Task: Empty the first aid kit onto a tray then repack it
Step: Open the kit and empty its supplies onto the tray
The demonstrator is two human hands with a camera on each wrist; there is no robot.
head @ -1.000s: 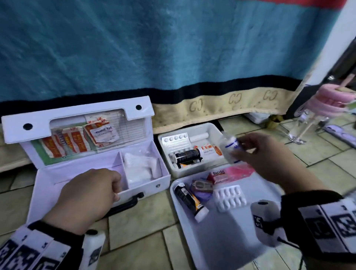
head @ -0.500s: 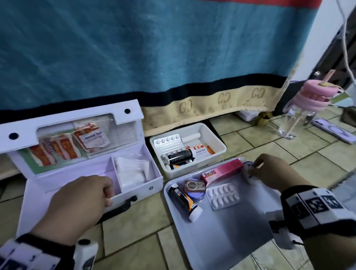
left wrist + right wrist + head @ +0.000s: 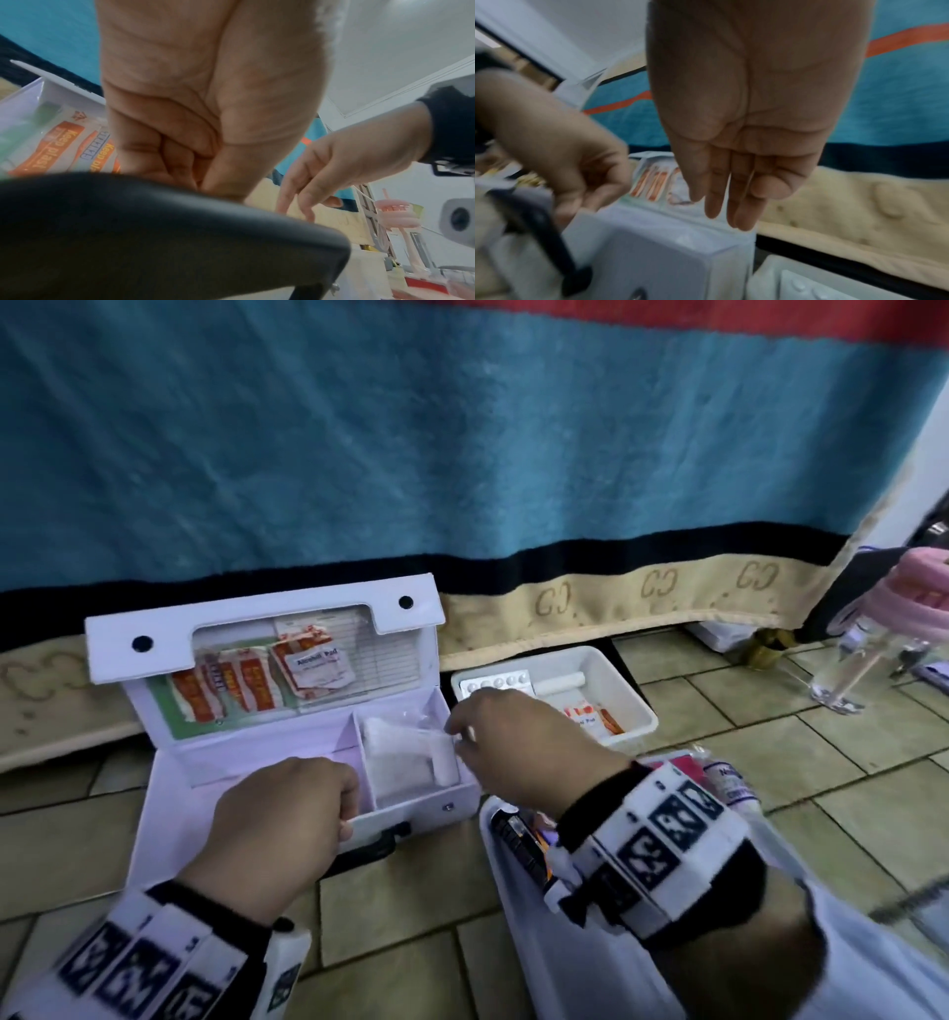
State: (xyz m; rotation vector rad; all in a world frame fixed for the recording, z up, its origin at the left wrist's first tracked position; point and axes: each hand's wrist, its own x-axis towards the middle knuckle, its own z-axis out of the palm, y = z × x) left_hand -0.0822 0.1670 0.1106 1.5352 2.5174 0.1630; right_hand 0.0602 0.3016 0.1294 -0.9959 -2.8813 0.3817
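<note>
The white first aid kit [image 3: 421, 608] lies open on the tiled floor, with plasters [image 3: 226, 685] and an alcohol pad tucked in its raised lid. My left hand [image 3: 349, 809] grips the kit's front wall, just above the black handle [image 3: 154, 233]. My right hand [image 3: 459, 737] hovers over the kit's right compartment, fingers straight and pointing down [image 3: 731, 213] at white gauze packs [image 3: 400, 757] and a bandage roll [image 3: 444, 765]. The grey tray [image 3: 565, 968] sits at lower right. My right arm hides most of what lies on it; a black tube [image 3: 518, 850] and a small bottle [image 3: 729, 780] show.
A white bin [image 3: 631, 701] with a blister pack, a roll and sachets stands behind the tray, right of the kit. A teal blanket [image 3: 462, 454] hangs along the back. A clear tumbler with a pink lid [image 3: 873, 649] stands at far right.
My right hand set the small bottle down on the tray, then swung left to the kit's right compartment. My left hand stayed on the kit's front wall.
</note>
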